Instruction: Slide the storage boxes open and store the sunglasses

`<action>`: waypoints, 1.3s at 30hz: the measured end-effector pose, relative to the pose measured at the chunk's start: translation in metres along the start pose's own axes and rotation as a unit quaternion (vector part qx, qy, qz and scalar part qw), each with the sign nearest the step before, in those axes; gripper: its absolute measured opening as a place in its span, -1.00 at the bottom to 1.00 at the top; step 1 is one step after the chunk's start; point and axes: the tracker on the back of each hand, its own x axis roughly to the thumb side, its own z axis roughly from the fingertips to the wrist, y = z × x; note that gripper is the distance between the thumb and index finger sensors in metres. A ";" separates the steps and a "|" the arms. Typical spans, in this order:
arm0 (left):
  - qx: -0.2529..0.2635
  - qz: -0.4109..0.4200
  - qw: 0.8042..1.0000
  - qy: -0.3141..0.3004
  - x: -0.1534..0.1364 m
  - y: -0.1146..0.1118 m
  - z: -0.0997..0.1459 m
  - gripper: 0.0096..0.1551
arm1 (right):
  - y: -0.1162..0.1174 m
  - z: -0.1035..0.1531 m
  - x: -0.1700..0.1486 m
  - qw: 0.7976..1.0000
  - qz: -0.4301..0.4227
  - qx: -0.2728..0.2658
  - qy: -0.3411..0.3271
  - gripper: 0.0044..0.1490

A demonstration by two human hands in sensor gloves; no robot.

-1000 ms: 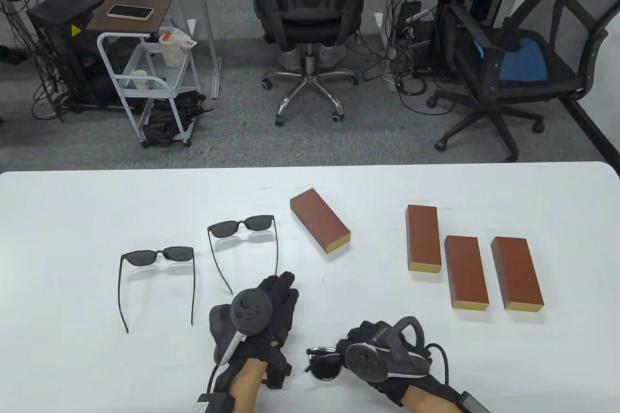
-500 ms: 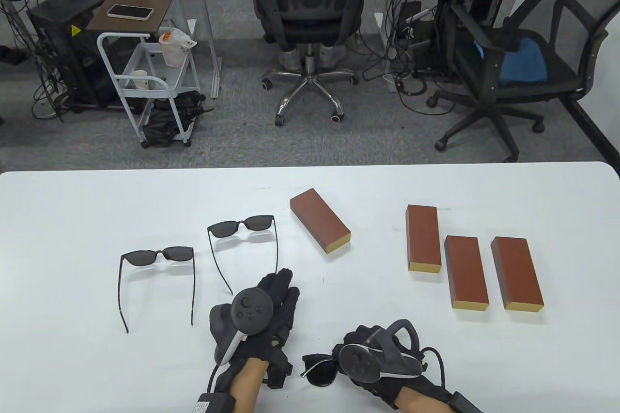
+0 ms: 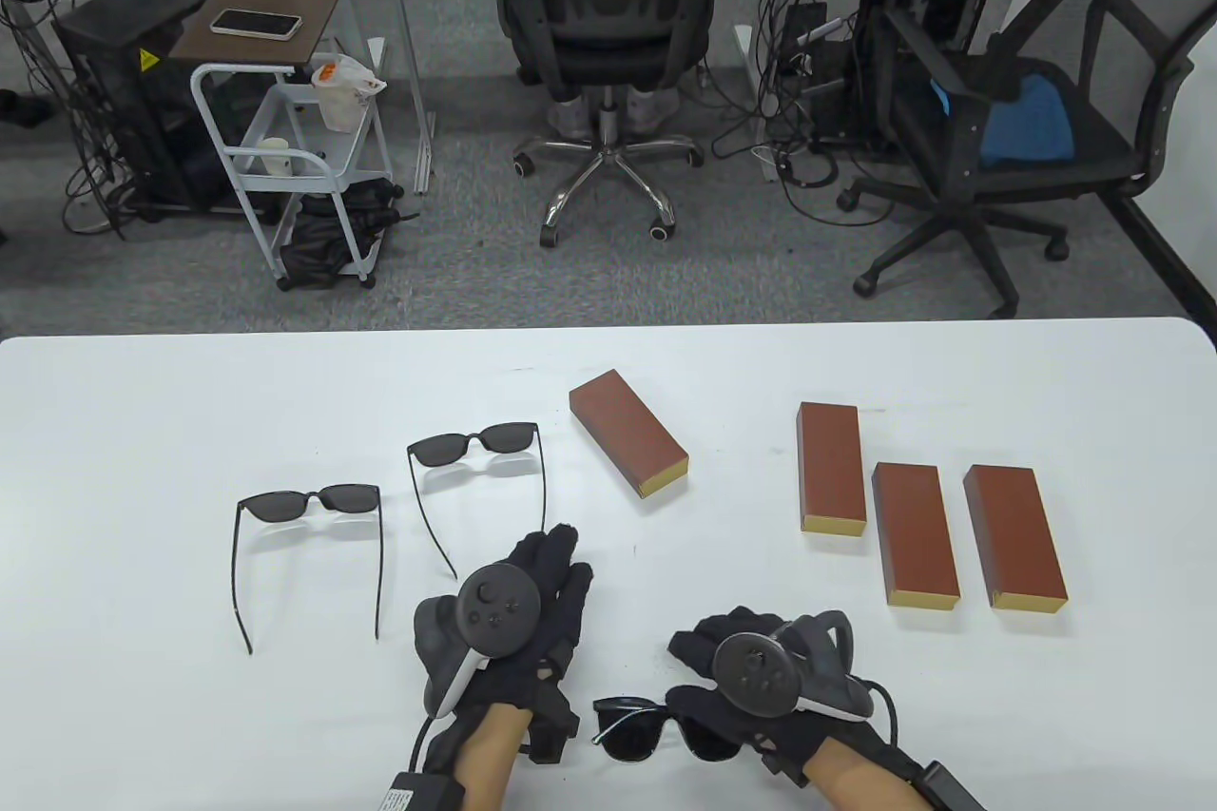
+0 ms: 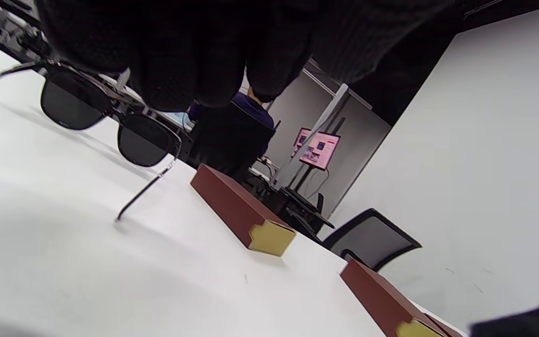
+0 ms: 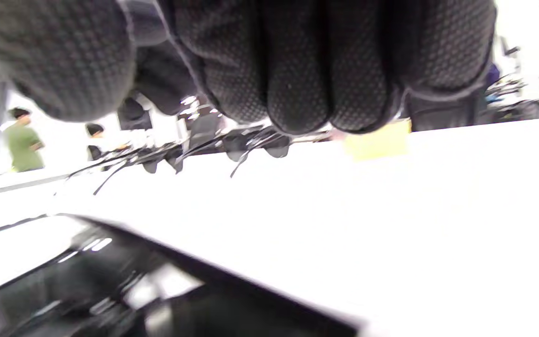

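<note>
Four brown storage boxes with yellow ends lie shut: one slanted at mid-table (image 3: 627, 447), three in a row on the right (image 3: 832, 467) (image 3: 916, 533) (image 3: 1014, 537). Two sunglasses stand with arms spread (image 3: 309, 502) (image 3: 475, 442). A third, folded pair (image 3: 629, 729) lies at the front edge, partly under my right hand (image 3: 713, 649). That hand's fingers (image 5: 321, 61) are curled with nothing in them, and the pair (image 5: 87, 290) is a blur below the wrist. My left hand (image 3: 556, 564) rests flat with straight fingers, just short of the nearer spread pair (image 4: 110, 117) and the slanted box (image 4: 239, 210).
The white table (image 3: 143, 716) ends just past the boxes. Beyond it stand office chairs (image 3: 604, 22), a small white cart (image 3: 285, 155) and desks. The spread arms of the two open sunglasses reach toward my left hand.
My right hand has turned and moved right and up off the folded sunglasses, which now lie flat on the table showing both lenses. The left hand has barely moved.
</note>
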 end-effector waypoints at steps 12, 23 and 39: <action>0.017 -0.025 0.999 0.020 0.003 0.001 0.004 -0.35 | -0.037 -0.057 -0.065 0.966 0.138 -0.035 0.214 -0.04; 0.005 -0.026 0.999 0.022 -0.004 0.001 0.002 -0.36 | -0.022 -0.105 -0.129 0.899 0.200 0.050 0.386 0.18; 0.006 -0.026 0.999 0.034 -0.006 0.003 0.003 -0.37 | 0.004 -0.124 -0.170 0.869 0.151 0.145 0.448 0.19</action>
